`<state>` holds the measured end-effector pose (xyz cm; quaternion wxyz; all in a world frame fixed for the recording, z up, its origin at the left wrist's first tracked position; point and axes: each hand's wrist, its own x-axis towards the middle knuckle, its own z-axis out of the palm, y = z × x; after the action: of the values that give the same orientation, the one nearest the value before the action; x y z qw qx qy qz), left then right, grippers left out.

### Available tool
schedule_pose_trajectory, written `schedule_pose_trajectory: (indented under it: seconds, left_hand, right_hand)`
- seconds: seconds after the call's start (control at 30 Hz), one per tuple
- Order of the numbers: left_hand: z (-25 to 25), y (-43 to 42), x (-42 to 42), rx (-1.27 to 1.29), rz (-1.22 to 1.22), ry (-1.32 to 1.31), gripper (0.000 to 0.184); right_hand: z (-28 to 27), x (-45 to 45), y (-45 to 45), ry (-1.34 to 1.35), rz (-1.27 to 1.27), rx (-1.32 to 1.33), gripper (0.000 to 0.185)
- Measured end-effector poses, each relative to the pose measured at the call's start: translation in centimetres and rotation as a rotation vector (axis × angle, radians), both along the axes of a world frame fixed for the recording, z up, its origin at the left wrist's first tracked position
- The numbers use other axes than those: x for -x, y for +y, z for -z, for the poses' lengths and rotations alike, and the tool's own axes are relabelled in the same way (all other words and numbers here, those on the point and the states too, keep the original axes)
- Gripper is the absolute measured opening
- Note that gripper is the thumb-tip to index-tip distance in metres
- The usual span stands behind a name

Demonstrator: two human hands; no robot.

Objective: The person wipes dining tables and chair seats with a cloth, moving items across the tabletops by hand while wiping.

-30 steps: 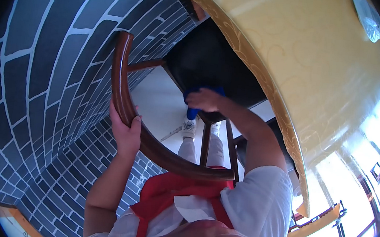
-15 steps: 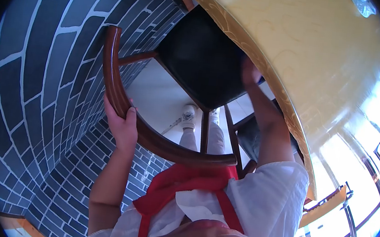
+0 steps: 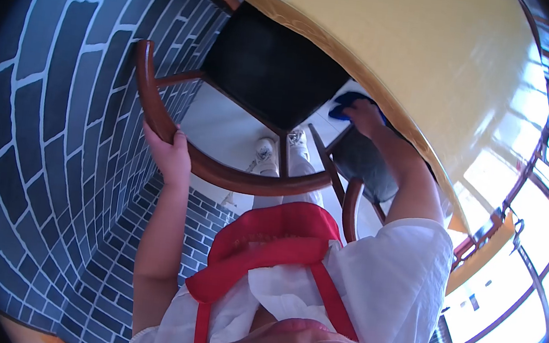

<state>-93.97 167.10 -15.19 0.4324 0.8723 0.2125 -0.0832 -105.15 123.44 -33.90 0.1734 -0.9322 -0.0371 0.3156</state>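
Note:
My left hand (image 3: 171, 152) is wrapped round the curved brown wooden back rail (image 3: 234, 176) of a chair, on its left part. The chair's black seat (image 3: 272, 64) lies beyond the rail, partly under the table's edge. My right hand (image 3: 365, 116) holds a dark blue cloth (image 3: 343, 105), bunched under the fingers. Hand and cloth are to the right of the black seat, near the far end of a second chair's dark seat (image 3: 362, 161) and close to the tablecloth's edge. Whether the cloth touches that second chair I cannot tell.
A table with a yellow cloth (image 3: 433, 61) spans the upper right. A dark brick-patterned wall (image 3: 59, 115) rises close on the left. The second chair's curved wooden arm (image 3: 351, 210) stands near my right side. Bright windows (image 3: 510, 283) are at the far right. White shoes (image 3: 265, 150) rest on the pale floor.
My right hand has moved with the blue cloth from the black seat's near corner, across its right side, to beyond it. My left hand stays on the rail. The view has shifted.

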Motion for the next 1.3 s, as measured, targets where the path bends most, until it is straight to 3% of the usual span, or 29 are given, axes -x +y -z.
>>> schedule_pose_trajectory:
  seconds: [0.1, 0.2, 0.27, 0.33, 0.47, 0.53, 0.6, 0.67, 0.77, 0.8, 0.87, 0.93, 1.13, 1.23, 1.3]
  left_hand:
    - [-0.1, -0.2, 0.0, 0.005, 0.012, -0.011, 0.073]
    - [1.0, 0.8, -0.2, -0.058, 0.062, -0.036, 0.071]
    - [0.4, 0.5, -0.1, -0.064, 0.068, -0.038, 0.072]
    - [0.5, 0.3, -0.1, -0.104, 0.074, -0.066, 0.071]
    - [-0.6, -0.6, -0.4, -0.193, 0.088, -0.022, 0.068]
    - [-0.8, -1.5, 0.0, -0.511, 0.13, -0.137, 0.069]
    - [-2.3, -3.3, 1.7, -0.903, 0.396, -0.509, 0.071]
    - [-3.9, -8.3, 5.4, -0.724, 0.95, -0.899, 0.061]
    - [-4.7, -18.8, 14.9, 0.021, 1.403, -0.526, 0.035]
    - [-5.4, -22.0, 16.2, -0.007, 1.637, -0.437, 0.031]
    - [-2.0, -24.7, 19.4, 0.134, 1.634, -0.352, 0.023]
    - [-0.7, -25.0, 20.7, -0.038, 1.659, -0.404, 0.018]
    - [-0.3, -25.4, 21.0, -0.149, 1.688, -0.456, 0.01]
    - [0.0, -25.1, 20.9, -0.126, 1.696, -0.478, 0.011]
    - [0.1, -25.0, 20.9, -0.113, 1.691, -0.498, 0.011]
  right_hand:
    - [-1.3, 7.3, -3.6, -0.254, 0.293, 0.02, 0.031]
    - [1.0, 16.0, -4.5, -0.259, 0.543, -0.121, 0.04]
    - [2.9, 21.1, -2.5, -0.328, 0.514, -0.241, 0.044]
    - [1.3, 22.5, 0.9, -0.063, 0.491, -0.146, 0.038]
    - [2.5, 22.9, 5.3, 0.086, 0.234, -0.027, 0.04]
    - [2.4, 21.4, 5.4, 0.126, 0.178, 0.0, 0.045]
    - [2.7, 20.7, 3.7, 0.023, -0.043, -0.03, 0.047]
    - [2.6, 20.6, 2.1, -0.065, -0.164, -0.051, 0.046]
    - [1.7, 17.9, 0.2, -0.008, -0.065, -0.066, 0.049]
    - [2.4, 16.7, -0.7, -0.02, -0.031, -0.051, 0.047]
    - [4.7, 14.9, -3.7, -0.25, 0.17, 0.02, 0.044]
    - [6.6, 14.7, -8.4, -0.413, 0.415, 0.117, 0.042]
    - [8.3, 29.4, -23.3, -0.288, 1.149, 0.489, 0.038]
    - [8.1, 34.0, -22.8, -0.223, 1.201, 0.5, 0.035]
    - [8.6, 34.6, -19.8, -0.234, 1.07, 0.399, 0.034]
